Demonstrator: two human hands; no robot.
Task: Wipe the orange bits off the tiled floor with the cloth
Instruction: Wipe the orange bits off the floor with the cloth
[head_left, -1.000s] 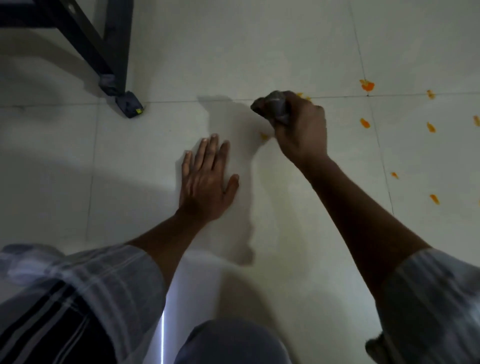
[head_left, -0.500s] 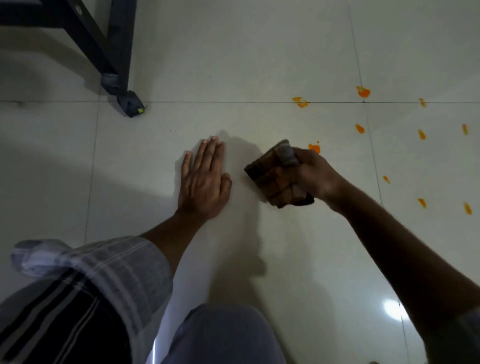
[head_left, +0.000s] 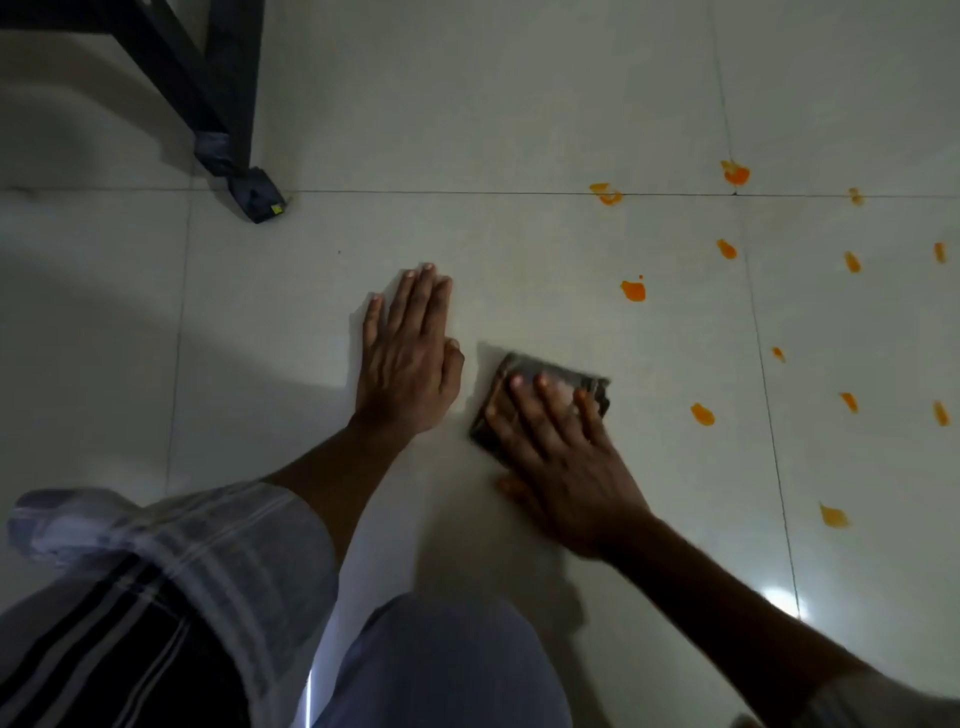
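1. Just right of the frame's centre, the right hand (head_left: 561, 457) lies flat on the folded cloth (head_left: 550, 395), fingers straight and pressing it to the tiled floor (head_left: 519, 104); nothing is pinched or curled round.
2. At 9 o'clock from the cloth, just beside it, the left hand (head_left: 408, 358) rests palm down on bare tile with fingers straight, holding nothing, seemingly as a brace.
3. Handling, as a judgement: the cloth looks soft, light and limp, folded into a pad. Flat pressure through the palm suits it better than a pinch, which would let it bunch. On glossy tile it should slide easily.
4. The orange bits (head_left: 634, 291) lie scattered from 1 to 4 o'clock of the cloth, the closest ones near and the rest well apart, towards the right edge. They look like wet smears that may streak, not lift.
5. Room: open tile runs rightward with only thin grout lines to cross. The dark furniture leg (head_left: 228, 104) stands well apart at 10 o'clock, out of the sweep. The person's knee (head_left: 441, 665) sits at 6 o'clock, limiting any pull straight back.
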